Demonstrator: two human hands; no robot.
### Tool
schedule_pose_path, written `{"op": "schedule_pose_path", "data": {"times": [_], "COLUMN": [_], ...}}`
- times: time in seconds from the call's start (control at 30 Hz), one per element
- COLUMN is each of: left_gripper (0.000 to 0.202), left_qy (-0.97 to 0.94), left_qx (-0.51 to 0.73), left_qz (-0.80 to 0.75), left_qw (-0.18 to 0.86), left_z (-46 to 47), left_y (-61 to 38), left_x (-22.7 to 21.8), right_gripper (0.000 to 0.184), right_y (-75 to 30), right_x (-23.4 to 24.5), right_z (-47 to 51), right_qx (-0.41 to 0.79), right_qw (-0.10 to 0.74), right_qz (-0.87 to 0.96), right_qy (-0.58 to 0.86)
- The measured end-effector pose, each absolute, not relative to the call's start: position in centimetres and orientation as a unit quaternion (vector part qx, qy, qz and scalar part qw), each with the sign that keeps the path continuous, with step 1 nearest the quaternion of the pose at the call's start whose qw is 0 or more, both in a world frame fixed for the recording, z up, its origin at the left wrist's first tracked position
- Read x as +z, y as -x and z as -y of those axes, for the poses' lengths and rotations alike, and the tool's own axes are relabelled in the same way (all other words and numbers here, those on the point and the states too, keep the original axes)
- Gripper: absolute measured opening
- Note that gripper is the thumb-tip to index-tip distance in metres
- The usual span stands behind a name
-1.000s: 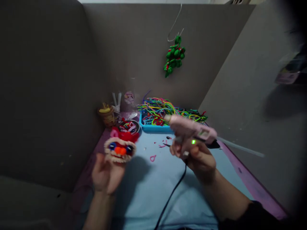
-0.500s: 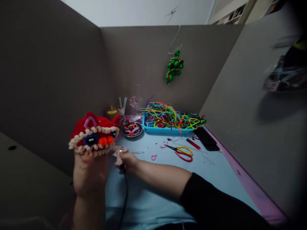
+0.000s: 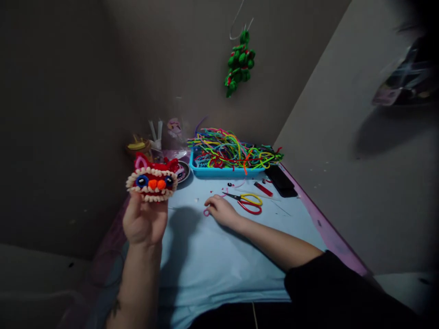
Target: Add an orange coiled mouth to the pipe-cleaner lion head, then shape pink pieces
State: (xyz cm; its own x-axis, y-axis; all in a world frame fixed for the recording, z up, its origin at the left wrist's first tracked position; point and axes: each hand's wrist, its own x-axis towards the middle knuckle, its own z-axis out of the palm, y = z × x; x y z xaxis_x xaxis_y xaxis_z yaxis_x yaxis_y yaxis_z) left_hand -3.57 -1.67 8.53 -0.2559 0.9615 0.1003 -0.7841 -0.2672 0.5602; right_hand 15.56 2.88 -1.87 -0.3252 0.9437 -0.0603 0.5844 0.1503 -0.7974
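Note:
A red lion head (image 3: 152,183) of fuzzy chenille stems sits up in my left hand (image 3: 144,224), whose fingers are closed round its underside. It has cream ruffled trim, blue eyes, an orange nose and pink-lined ears. My right hand (image 3: 222,211) rests low over the blue tabletop, fingers curved and a little apart. Just by its fingertips lies a small pink chenille loop (image 3: 206,212). Scissors (image 3: 249,204) with one yellow and one red handle lie to the right of that hand. No glue gun shows in the current view.
Behind stands a blue tray (image 3: 226,172) heaped with colourful chenille stems. A dark dish (image 3: 185,173) with a pink piece is partly hidden by the lion head. A red strip-like tool (image 3: 263,189) and a black phone-like slab (image 3: 281,181) lie right. A green ornament (image 3: 240,64) hangs above.
My right hand has let go of the pink glue gun and moved right to the pink loop. The lion head is now held more upright, facing me. The view has tilted down.

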Motion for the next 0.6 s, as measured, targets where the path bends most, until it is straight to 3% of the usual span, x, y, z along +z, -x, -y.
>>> {"op": "schedule_pose_path", "data": {"times": [0.17,0.37,0.43,0.6], "left_gripper": [0.036,0.035,0.038,0.051], "left_qy": [-0.158,-0.138,-0.146,-0.148], "left_qx": [0.693,0.646,0.636,0.584], "left_qz": [-0.197,-0.214,-0.207,-0.204], "left_qw": [0.676,0.719,0.729,0.771], "left_z": [-3.0,-5.9,-6.1,-5.7], "left_y": [-0.2,-0.7,0.1,1.6], "left_x": [6.3,4.2,3.4,1.8], "right_gripper": [0.024,0.012,0.011,0.014], "right_y": [-18.8,-17.2,-17.8,-21.7], "right_x": [-2.7,-4.0,-3.7,-0.1], "right_z": [-4.9,-5.1,-5.0,-6.1], "right_qx": [0.293,0.252,0.252,0.241], "right_qw": [0.137,0.105,0.136,0.358], "right_qz": [0.791,0.819,0.823,0.825], "right_qy": [0.52,0.506,0.49,0.365]}}
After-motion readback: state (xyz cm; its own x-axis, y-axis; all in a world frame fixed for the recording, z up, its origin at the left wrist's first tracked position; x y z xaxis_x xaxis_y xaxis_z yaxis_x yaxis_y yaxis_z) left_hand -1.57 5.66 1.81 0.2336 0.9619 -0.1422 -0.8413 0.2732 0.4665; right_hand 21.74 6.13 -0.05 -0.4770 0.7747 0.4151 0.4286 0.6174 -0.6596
